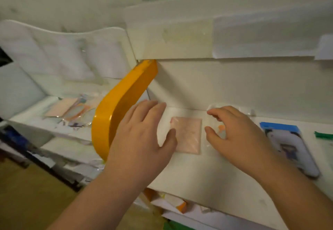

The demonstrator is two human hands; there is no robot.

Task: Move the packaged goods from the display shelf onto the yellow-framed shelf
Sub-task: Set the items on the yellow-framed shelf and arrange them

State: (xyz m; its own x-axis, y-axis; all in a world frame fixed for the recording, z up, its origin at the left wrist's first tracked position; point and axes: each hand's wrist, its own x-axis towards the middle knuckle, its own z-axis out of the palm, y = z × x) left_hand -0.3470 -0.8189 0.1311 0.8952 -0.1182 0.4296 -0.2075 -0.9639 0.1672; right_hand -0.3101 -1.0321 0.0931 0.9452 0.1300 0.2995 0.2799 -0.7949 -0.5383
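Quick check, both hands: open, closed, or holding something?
Left hand: open, fingers straight beside the flat pink plastic packet.
Right hand: fingers curled over a clear plastic packet; grip cannot be told.

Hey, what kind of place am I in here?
Probably a small shop or stockroom: white display shelves with a yellow end frame, flat packets in clear wrap, and a blue carded boxed product laid out.

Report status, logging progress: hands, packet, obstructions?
Left hand open, right hand open. Flat pink square plastic packet lies between them on white shelf. Nothing blocking.
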